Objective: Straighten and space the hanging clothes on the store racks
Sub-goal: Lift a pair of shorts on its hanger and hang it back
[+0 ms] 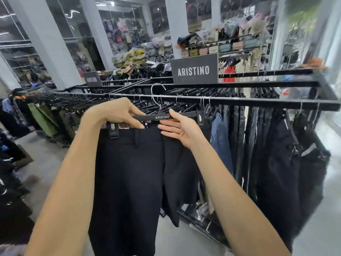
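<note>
Head view, left hand [118,112] covering hanger bar [160,117]

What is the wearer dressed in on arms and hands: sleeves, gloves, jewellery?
Nothing visible. The left hand and right hand are ungloved, with no rings, watch or bracelet showing. Both arms are bare down to the frame edge, with no sleeve in view.
</note>
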